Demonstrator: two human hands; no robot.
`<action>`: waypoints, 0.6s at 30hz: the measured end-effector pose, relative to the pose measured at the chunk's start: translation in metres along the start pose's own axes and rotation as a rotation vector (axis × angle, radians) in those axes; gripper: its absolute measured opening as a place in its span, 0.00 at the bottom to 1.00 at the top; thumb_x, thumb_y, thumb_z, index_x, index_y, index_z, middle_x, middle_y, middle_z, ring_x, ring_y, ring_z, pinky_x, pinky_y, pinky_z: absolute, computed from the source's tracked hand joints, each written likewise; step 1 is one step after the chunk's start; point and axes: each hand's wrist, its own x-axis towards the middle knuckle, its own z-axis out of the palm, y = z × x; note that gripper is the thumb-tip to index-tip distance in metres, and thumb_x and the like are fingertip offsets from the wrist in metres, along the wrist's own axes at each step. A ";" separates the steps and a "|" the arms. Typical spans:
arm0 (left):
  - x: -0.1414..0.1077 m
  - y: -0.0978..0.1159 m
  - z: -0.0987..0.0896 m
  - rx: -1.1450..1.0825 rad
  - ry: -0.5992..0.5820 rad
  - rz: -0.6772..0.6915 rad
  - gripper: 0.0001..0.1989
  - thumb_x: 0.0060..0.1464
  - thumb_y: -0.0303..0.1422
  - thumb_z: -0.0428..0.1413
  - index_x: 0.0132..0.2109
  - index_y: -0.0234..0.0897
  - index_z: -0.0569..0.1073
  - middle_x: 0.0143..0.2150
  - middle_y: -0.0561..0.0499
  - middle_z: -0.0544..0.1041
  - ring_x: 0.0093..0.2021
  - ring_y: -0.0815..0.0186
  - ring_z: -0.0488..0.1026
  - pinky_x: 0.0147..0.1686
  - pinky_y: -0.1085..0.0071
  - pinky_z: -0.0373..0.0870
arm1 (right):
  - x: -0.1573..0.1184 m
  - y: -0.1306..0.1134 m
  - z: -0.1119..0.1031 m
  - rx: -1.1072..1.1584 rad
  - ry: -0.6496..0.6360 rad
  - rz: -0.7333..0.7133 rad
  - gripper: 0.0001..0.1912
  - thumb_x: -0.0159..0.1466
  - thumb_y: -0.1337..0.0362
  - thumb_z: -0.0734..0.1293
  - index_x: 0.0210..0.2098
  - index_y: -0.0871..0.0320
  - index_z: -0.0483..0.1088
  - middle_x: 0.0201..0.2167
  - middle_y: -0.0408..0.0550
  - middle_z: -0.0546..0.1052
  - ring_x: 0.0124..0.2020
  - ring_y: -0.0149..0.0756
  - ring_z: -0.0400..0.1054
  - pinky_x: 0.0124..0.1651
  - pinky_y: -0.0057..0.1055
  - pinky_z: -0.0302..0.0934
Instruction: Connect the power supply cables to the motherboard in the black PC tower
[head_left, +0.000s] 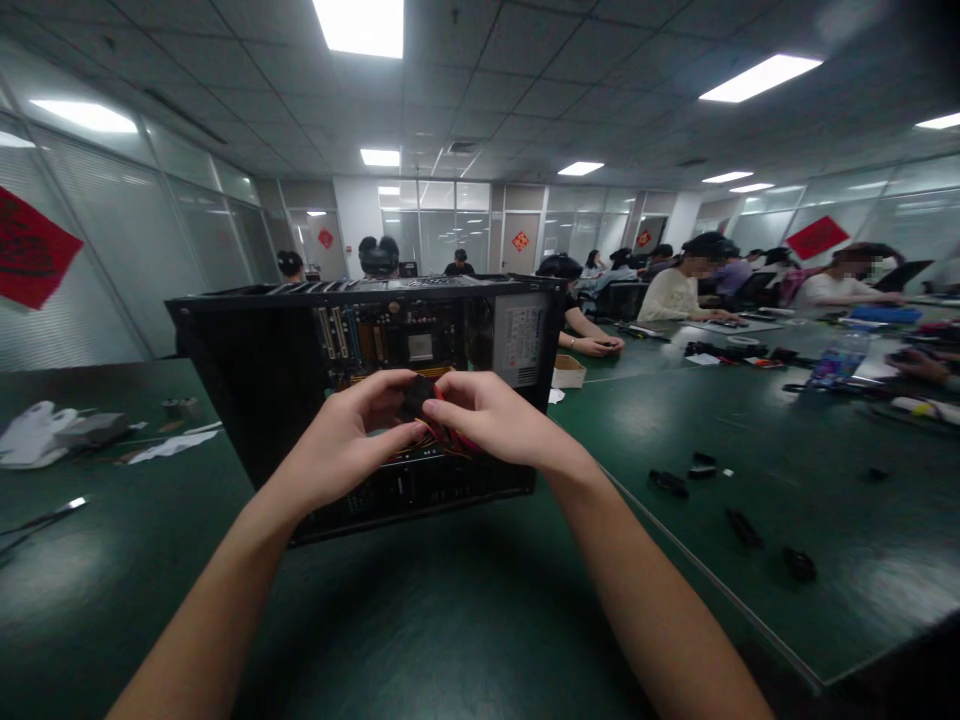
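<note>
Between both hands is a small black connector [417,398] with red and yellow wires [452,438]. My left hand [349,432] pinches it from the left, thumb and fingers closed around its side. From the right, my right hand [491,418] grips the same connector and its wires. Just behind the hands stands an open black computer case [236,400]. Inside it show a motherboard [371,335] with a silver square chip [421,347] and a labelled power supply [519,340]. My fingers hide part of the connector and the lower board.
Several small black parts [742,527] lie on the green table [660,630] to the right. White plastic bags [37,433] and tweezers-like metal tool [49,518] lie left. A small box [568,372] stands behind the case. Other people [686,285] sit working at the far right.
</note>
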 end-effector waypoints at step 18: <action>-0.002 -0.003 -0.021 0.453 -0.197 0.158 0.13 0.60 0.42 0.54 0.43 0.41 0.79 0.40 0.50 0.82 0.40 0.62 0.79 0.43 0.68 0.76 | 0.001 -0.003 -0.012 0.152 0.113 0.023 0.16 0.60 0.50 0.69 0.30 0.59 0.71 0.26 0.43 0.73 0.27 0.30 0.66 0.29 0.27 0.60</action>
